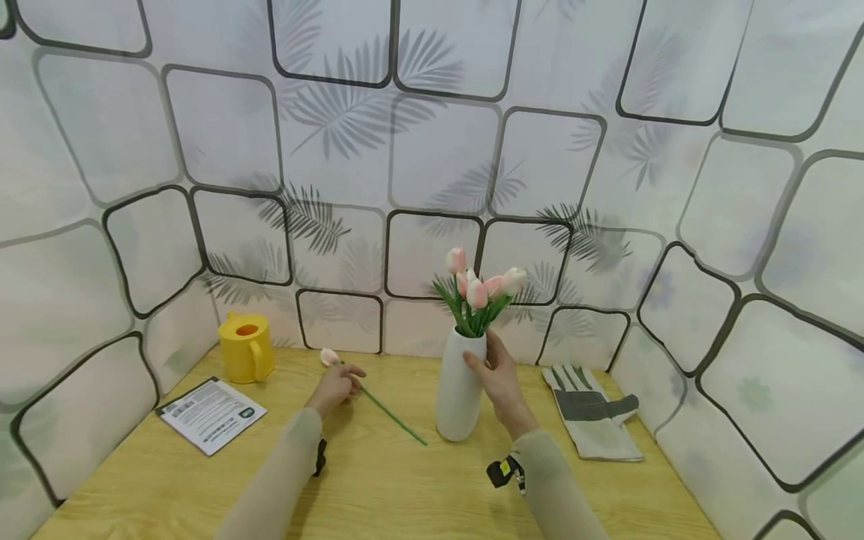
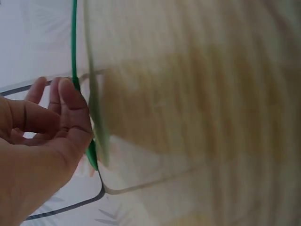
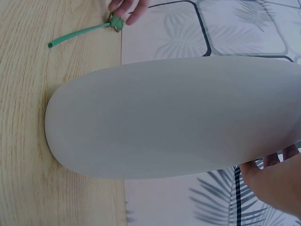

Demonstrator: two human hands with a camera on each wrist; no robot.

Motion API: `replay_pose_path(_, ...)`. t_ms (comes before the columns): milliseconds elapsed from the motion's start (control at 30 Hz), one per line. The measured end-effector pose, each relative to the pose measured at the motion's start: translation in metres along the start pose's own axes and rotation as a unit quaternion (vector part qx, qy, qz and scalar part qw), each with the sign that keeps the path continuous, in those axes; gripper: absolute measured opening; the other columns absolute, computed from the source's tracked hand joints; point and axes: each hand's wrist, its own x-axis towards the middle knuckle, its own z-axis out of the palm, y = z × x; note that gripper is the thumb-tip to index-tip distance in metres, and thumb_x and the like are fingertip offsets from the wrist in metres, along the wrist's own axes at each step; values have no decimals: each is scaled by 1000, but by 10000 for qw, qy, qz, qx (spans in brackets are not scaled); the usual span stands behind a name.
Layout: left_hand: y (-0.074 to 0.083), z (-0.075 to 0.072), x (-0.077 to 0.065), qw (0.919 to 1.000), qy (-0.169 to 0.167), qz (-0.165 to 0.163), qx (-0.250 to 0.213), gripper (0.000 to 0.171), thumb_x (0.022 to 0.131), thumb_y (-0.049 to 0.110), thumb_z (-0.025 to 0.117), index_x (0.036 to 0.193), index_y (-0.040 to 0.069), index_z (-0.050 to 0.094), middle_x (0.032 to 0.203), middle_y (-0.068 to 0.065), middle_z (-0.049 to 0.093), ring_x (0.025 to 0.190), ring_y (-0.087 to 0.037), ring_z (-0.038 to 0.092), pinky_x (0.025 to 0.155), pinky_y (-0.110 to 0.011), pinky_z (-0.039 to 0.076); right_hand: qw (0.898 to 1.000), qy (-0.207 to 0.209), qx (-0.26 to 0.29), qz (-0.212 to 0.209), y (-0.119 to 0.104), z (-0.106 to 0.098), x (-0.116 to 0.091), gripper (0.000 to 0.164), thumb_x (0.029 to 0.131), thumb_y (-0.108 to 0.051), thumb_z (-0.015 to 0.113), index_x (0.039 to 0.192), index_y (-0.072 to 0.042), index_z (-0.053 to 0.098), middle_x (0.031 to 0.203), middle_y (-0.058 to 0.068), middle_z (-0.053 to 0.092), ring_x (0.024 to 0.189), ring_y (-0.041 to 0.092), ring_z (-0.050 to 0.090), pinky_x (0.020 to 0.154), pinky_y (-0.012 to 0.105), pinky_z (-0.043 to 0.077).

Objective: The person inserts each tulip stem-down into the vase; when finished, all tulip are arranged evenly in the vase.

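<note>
A single pale pink tulip [image 1: 329, 357] lies on the table at centre left, its thin green stem [image 1: 394, 416] pointing toward the vase. My left hand [image 1: 334, 386] is over the stem near the bloom. In the left wrist view the fingertips [image 2: 70, 96] are right at the stem, loosely bent, with the thumb apart from them. My right hand [image 1: 501, 382] grips a tall white vase [image 1: 456, 394] around its upper side. Several pink and white tulips [image 1: 476, 291] with green leaves stand in the vase, which tilts slightly to the right.
A yellow watering can [image 1: 246, 349] stands at the back left, with a printed sheet [image 1: 211, 415] in front of it. Grey and white work gloves [image 1: 590, 412] lie right of my right hand. Patterned walls [image 1: 344, 247] close off the table's back and sides.
</note>
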Motion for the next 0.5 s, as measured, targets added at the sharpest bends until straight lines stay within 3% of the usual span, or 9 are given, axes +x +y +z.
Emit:
replay_pose_path(267, -3, 2, 3, 9988, -190, -358, 266, 42, 93, -11, 35, 131, -9, 51, 93, -14, 58, 68, -12, 52, 57, -20, 43, 10000, 33, 30, -38, 1, -1, 1, 69, 95, -24, 67, 153, -18, 31, 153, 10, 40, 140, 30, 39, 116, 56, 31)
replay_pose_path(500, 2, 0, 4, 9932, -467, -460, 960, 39, 96, -8, 39, 134, -9, 50, 103, -17, 60, 62, -9, 46, 57, -20, 41, 10000, -56, 62, -1, -2, 0, -1, 70, 94, -26, 67, 153, -17, 31, 154, 10, 39, 141, 30, 39, 116, 56, 30)
